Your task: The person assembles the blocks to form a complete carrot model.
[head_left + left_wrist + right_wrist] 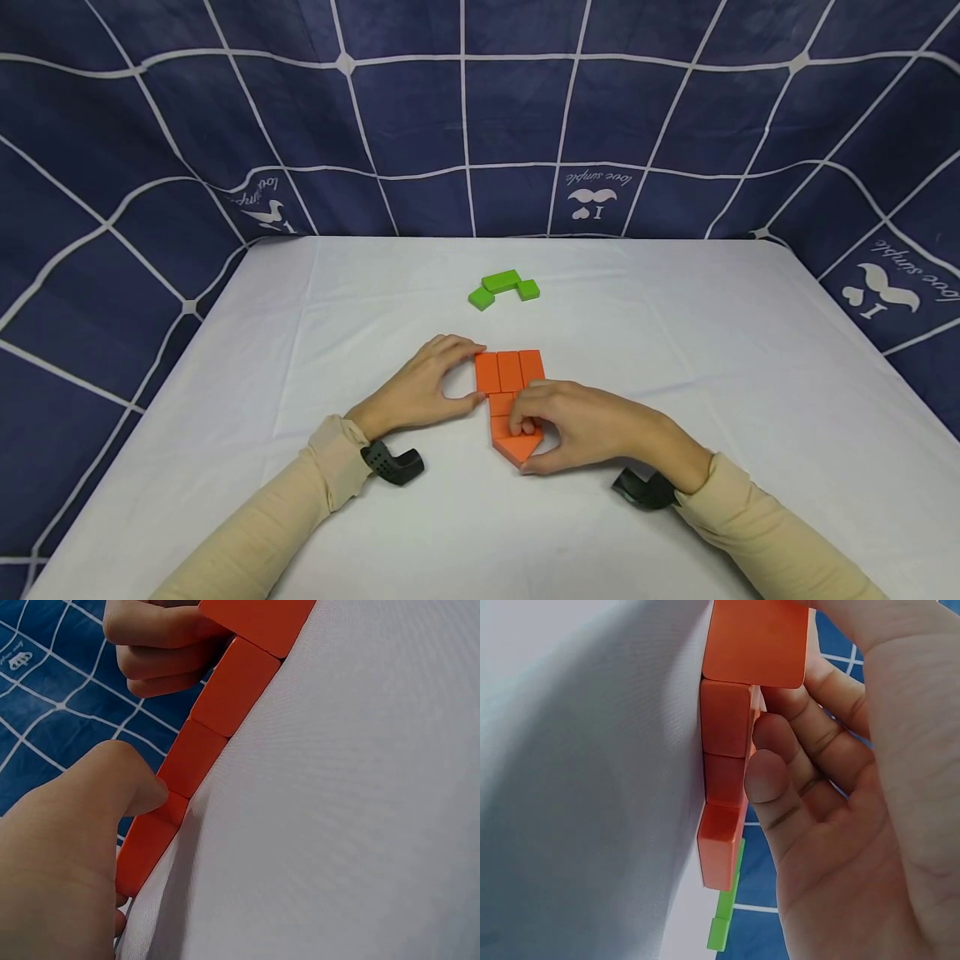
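Several orange blocks lie edge to edge on the white cloth, with three upright oblongs in the far row. My left hand (423, 383) spans the leftmost orange block (487, 372), fingertips at its far corner and thumb at its near corner. At the near end sits a pointed orange block (517, 448), which my right hand (581, 421) grips, its thumb at the tip and fingers curled at the far edge. Smaller orange blocks (500, 405) between the two ends are partly covered by the right hand. The right wrist view shows the pointed block (757, 641) beside curled fingers (769, 776).
Beyond the orange blocks, three green blocks lie together: a long one (501, 282) and two small ones, left (482, 298) and right (528, 289). White cloth (675, 333) covers the table, and a dark blue checked curtain (405, 108) stands around its back and sides.
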Motion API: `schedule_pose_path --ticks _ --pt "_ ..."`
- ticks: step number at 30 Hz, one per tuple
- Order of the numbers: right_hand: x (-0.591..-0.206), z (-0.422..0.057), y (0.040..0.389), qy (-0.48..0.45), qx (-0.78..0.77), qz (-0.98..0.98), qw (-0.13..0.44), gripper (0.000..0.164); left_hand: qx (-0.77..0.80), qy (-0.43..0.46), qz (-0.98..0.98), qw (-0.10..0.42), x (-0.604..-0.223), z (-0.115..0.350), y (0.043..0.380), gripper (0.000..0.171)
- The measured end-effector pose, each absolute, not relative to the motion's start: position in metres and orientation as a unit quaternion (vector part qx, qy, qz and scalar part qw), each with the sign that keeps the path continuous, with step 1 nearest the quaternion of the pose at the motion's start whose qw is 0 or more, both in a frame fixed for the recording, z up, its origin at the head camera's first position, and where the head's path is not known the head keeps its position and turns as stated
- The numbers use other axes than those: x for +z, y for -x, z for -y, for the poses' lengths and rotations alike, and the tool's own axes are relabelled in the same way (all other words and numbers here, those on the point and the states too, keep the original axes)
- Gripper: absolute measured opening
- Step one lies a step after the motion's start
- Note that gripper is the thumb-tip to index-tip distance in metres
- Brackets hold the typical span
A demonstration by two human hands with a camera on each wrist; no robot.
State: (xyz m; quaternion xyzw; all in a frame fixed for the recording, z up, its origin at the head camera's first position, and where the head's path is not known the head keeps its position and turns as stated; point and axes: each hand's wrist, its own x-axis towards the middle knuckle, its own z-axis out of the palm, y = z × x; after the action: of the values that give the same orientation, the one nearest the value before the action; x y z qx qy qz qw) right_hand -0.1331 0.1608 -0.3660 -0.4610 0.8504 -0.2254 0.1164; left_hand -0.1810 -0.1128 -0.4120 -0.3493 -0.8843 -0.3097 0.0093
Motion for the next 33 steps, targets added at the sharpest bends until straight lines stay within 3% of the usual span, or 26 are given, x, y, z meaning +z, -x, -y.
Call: schedule_pose_path --ticks 20,24,33 --pt "-0.360 -0.169 0.140 0.443 -0.250 -0.853 0.116 0.042 -0.307 0.352 0.884 0.011 -0.413 0.113 0.182 0.063" --pt "-0.358 -0.174 0.153 0.428 -0.289 -0.849 0.110 0.038 -0.305 0.355 0.883 0.016 -0.413 0.113 0.183 0.063" --pt "-0.363 -0.183 0.204 0.366 -0.332 -0.869 0.002 0.023 -0.304 0.354 0.884 0.017 -0.412 0.113 0.181 0.063"
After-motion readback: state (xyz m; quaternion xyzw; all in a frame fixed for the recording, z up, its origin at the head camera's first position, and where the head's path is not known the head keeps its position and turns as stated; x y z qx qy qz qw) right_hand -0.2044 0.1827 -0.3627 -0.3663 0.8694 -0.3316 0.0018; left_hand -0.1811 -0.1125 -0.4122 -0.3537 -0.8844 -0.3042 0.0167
